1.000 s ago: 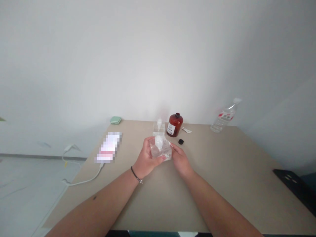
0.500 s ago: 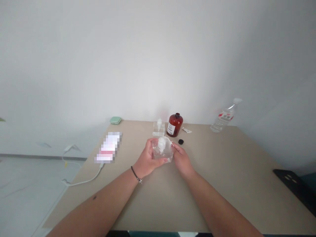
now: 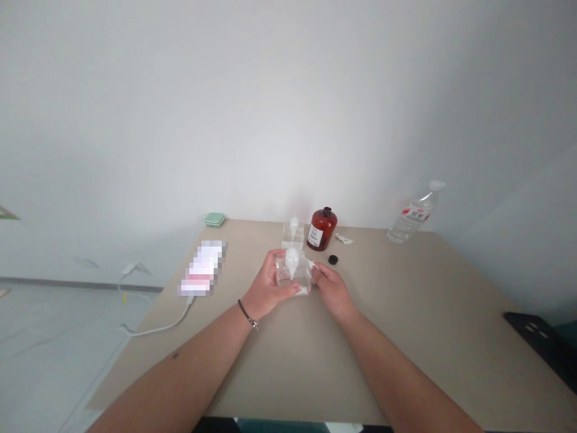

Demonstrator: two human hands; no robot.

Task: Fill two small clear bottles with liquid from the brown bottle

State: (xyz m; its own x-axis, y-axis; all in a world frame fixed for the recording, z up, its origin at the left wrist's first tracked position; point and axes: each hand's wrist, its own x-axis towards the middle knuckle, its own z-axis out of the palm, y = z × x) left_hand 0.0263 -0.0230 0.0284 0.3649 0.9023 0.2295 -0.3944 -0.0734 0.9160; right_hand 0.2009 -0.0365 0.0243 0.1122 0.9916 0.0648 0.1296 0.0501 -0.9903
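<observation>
My left hand (image 3: 265,288) is wrapped round a clear, square-sided bottle (image 3: 287,279) with a white, rounded top, its thumb along the near side. The bottle is held above the table, tilted a little. At its right side, my right hand (image 3: 331,288) has its fingers closed on a small white scrap (image 3: 312,264) that looks like tissue, pressed against the bottle. Just behind stands a second clear, square bottle (image 3: 294,237) with a similar white top, partly hidden by the held one. An amber bottle (image 3: 322,230) with a white label stands beside it, uncapped.
A black cap (image 3: 333,260) and a crumpled white tissue (image 3: 345,239) lie near the amber bottle. A water bottle (image 3: 412,216) stands at the back right. To the left are a phone (image 3: 202,267) on a white cable and a green case (image 3: 215,220). A wall borders the table (image 3: 279,373).
The held bottle is turned slightly, and the white scrap now sits lower along its right side. Both hands keep their hold; the whole view has shifted a little.
</observation>
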